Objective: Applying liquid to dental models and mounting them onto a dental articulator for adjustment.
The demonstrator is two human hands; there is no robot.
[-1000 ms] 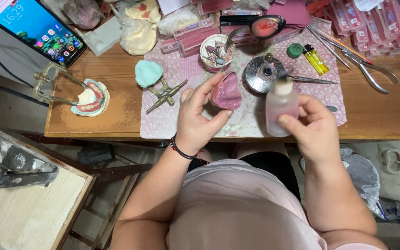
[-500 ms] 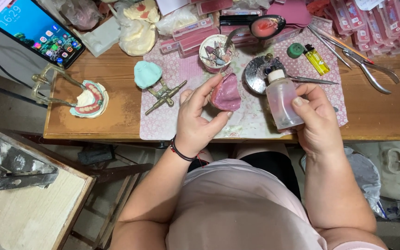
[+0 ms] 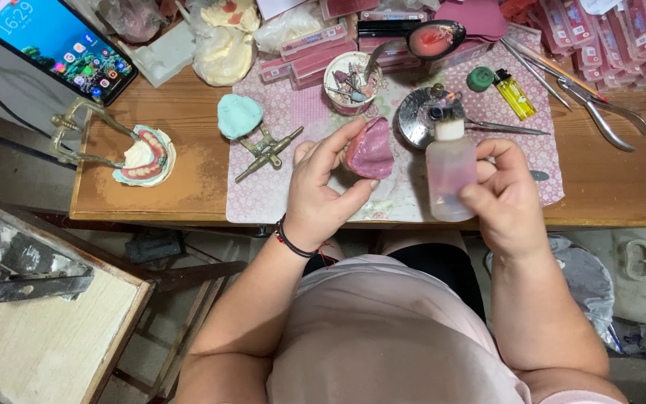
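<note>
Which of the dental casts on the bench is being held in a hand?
The pink cast, pinched in the left hand. The teal cast lies on the patterned mat, and the white one with teeth sits on bare wood further left.

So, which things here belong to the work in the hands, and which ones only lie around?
In use:
- pink denture base, held in the left hand
- squeeze bottle, held upright in the right hand

Lying about:
- yellow lighter
- pliers
- phone
- denture model on the articulator
- turquoise cast
- cup of tools
</note>
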